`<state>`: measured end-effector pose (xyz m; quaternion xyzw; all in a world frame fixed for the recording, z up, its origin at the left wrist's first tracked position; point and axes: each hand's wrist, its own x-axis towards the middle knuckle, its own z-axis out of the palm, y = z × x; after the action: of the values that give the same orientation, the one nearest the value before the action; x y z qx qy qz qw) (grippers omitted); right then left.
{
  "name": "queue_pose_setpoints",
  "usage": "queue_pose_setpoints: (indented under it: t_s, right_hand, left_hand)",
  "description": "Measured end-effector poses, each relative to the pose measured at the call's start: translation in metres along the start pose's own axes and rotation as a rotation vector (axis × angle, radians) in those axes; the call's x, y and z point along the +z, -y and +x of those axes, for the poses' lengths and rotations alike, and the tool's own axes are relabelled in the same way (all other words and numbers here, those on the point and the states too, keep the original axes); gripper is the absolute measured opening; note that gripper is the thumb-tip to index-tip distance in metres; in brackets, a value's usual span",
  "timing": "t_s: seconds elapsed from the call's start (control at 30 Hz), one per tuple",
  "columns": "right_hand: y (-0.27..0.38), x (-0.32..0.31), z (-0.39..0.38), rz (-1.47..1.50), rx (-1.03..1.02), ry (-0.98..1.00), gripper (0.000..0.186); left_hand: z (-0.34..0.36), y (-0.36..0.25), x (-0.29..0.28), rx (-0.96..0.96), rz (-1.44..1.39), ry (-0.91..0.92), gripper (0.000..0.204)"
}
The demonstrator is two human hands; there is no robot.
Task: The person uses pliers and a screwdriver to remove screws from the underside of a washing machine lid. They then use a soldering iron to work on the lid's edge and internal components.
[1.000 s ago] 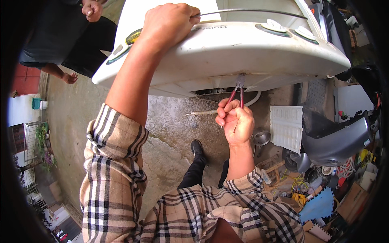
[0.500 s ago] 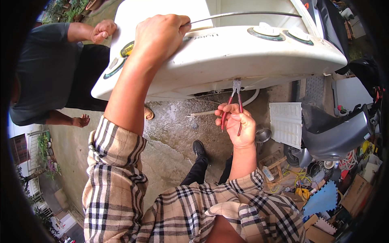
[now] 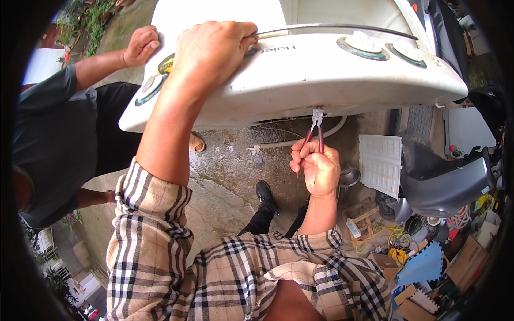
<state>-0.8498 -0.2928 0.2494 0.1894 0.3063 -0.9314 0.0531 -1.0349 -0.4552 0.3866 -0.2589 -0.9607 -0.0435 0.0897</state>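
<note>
Your right hand [image 3: 320,171] holds red-handled pliers [image 3: 317,119] in a loose grip, fingers and thumb curled around the handles, which stand apart in a narrow V. The metal nose points up at the lower front edge of a white washing machine [image 3: 321,69]; whether it is biting on anything there is too small to tell. Your left hand [image 3: 211,56] is a closed fist over the machine's top, seemingly wrapped around the end of a thin dark rod [image 3: 342,25] that runs to the right along the open section. Beside that wrist, partly hidden by it, lies a yellow-and-black handle [image 3: 167,65].

As for progress, the front panel sits in place and the pliers are at its underside, so the work there looks under way rather than finished; how much remains cannot be judged from here.

Farther out, a pale hose [image 3: 273,145] curves over the wet floor [image 3: 214,174] below the machine. To your left stands another person in dark clothes [image 3: 59,123], one hand near the machine's far corner. To your right are a white ribbed panel [image 3: 380,165], a grey vehicle part [image 3: 447,184] and a blue foam mat [image 3: 423,265] among clutter.
</note>
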Motion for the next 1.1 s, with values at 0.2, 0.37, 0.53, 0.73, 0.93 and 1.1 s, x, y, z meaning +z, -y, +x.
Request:
queue_pose_setpoints:
  t_s: [0.2,0.37,0.53,0.73,0.93,1.1]
  right_hand:
    - [-0.001,-0.002,0.003,-0.208,-0.032,-0.042,0.015]
    - [-0.001,-0.001,0.003,-0.343,-0.073,-0.090,0.015]
    - [-0.001,0.006,0.002,-0.507,-0.126,-0.124,0.016]
    - [-0.007,-0.007,0.006,-0.828,-0.232,-0.178,0.016]
    - [0.003,-0.012,0.006,-0.131,0.026,0.052,0.012]
    - [-0.009,-0.032,0.000,0.121,-0.038,0.225,0.036]
  left_hand:
    - [0.000,-0.001,0.000,0.019,-0.012,-0.024,0.016]
    - [-0.002,0.001,0.000,0.016,-0.023,-0.005,0.016]
    - [-0.003,0.002,-0.001,0.023,-0.025,-0.033,0.016]
    - [-0.001,0.000,-0.001,-0.006,-0.010,-0.011,0.018]
    - [0.001,0.009,0.000,-0.009,-0.037,-0.097,0.020]
    - [0.002,-0.011,-0.010,-0.198,-0.199,0.056,0.025]
